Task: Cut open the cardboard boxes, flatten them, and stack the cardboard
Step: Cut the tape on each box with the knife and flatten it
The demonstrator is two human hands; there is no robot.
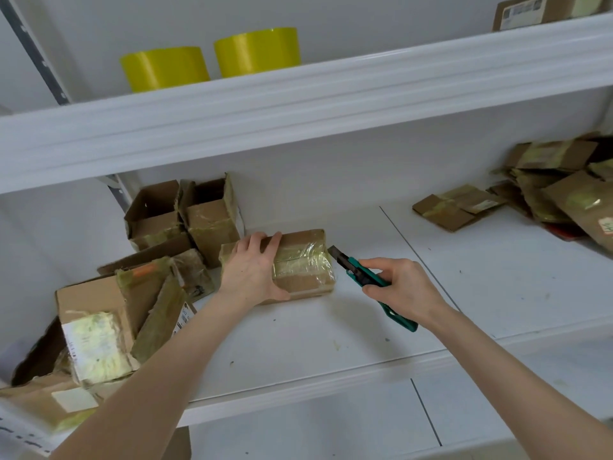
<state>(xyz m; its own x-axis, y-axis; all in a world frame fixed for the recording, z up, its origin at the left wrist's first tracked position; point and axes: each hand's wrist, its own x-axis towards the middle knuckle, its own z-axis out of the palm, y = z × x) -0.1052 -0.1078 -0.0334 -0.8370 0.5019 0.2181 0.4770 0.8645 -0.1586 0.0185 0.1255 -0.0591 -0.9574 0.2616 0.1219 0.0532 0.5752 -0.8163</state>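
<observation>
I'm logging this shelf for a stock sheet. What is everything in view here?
taped box: one, brown, middle shelf, centre.
open boxes: two, brown, behind it, left.
box pile: several, brown, middle shelf, left end.
flattened cardboard: several pieces, brown, middle shelf, right end.
rolls: two, yellow, upper shelf.
labelled box: one, brown, upper shelf, right.
utility knife: one, green, blade out, beside taped box.
left hand: one, grips the taped box.
right hand: one, holds the utility knife.
</observation>
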